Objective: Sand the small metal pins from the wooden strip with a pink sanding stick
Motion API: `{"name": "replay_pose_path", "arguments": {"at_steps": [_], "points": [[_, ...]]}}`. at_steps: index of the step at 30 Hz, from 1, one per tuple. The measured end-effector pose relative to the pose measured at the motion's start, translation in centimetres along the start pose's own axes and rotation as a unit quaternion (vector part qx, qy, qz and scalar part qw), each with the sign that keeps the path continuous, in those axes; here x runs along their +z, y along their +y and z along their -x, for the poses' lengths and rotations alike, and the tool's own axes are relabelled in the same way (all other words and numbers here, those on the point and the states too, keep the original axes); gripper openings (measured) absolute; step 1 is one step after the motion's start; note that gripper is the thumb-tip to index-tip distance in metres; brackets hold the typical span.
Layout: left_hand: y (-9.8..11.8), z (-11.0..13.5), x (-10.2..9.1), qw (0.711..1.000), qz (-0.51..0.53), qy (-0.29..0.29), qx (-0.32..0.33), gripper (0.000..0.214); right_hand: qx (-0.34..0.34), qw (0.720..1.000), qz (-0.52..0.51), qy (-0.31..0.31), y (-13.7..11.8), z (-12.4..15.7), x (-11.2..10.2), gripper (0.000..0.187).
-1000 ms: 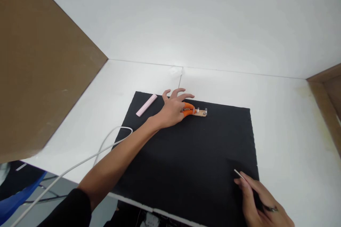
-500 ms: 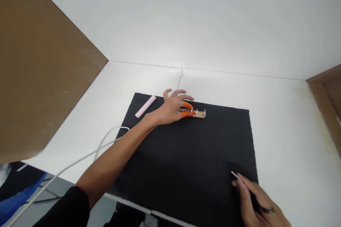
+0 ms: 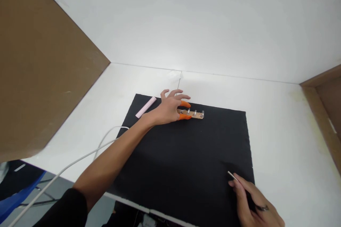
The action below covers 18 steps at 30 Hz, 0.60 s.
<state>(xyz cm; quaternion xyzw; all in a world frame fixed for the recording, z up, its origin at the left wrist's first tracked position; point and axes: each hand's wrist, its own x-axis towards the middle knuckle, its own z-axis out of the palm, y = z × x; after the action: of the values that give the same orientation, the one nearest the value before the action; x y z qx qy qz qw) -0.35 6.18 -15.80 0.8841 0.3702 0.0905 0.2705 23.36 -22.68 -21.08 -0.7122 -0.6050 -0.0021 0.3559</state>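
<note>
My left hand (image 3: 168, 107) reaches to the far edge of the black mat (image 3: 186, 159). Its thumb and index finger wear orange fingertip covers and pinch the left end of a small tan wooden strip (image 3: 195, 114) with metal pegs standing on it; the other fingers are spread. My right hand (image 3: 252, 204) rests at the mat's near right corner, fingers closed round a thin white stick (image 3: 232, 175) that points up and left. A ring shows on one finger.
A pink bar (image 3: 146, 106) lies at the mat's far left corner. A white cable (image 3: 87, 158) runs off the table's near left edge. A brown board stands at the left, another at the right, and a white wall behind.
The orange-tipped thumb and index finger have parted slightly and now grip the strip's end. The strip and the right hand have shifted a little left in view.
</note>
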Motion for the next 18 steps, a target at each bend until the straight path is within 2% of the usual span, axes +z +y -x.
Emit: {"name": "replay_pose_path", "arguments": {"at_steps": [4,8,9,10,12,14,16,18], "points": [[1.3,1.8,-1.2,0.999,-0.012,0.034,-0.001,0.034,-0.006,1.0,0.002,0.009,-0.2,0.2,0.1,0.012],[5.1,6.3,-1.5,0.996,-0.004,0.084,-0.006,0.032,-0.014,1.0,0.0,0.022,-0.6,0.1,-0.2,0.012],[6.2,7.7,-1.2,0.996,0.039,0.081,-0.002,0.037,-0.019,0.999,-0.005,0.025,-0.7,0.0,-0.3,0.012],[7.3,9.1,-0.8,0.995,0.093,0.047,-0.001,0.039,-0.028,0.999,-0.012,0.028,-0.9,-0.3,-0.5,0.013],[9.4,11.6,0.4,0.983,0.162,-0.077,0.025,0.037,-0.055,0.998,-0.035,0.028,-1.6,-1.0,-0.8,0.014],[11.0,13.4,2.2,0.975,0.129,-0.158,0.093,0.027,-0.092,0.993,-0.067,0.025,-2.5,-1.9,-0.6,0.019],[12.3,14.4,4.0,0.965,0.052,-0.19,0.173,0.021,-0.129,0.986,-0.103,0.015,-3.9,-2.9,0.1,0.024],[13.2,14.7,5.5,0.964,0.043,-0.174,0.197,0.018,-0.156,0.978,-0.138,-0.001,-5.5,-4.0,1.4,0.024]]}}
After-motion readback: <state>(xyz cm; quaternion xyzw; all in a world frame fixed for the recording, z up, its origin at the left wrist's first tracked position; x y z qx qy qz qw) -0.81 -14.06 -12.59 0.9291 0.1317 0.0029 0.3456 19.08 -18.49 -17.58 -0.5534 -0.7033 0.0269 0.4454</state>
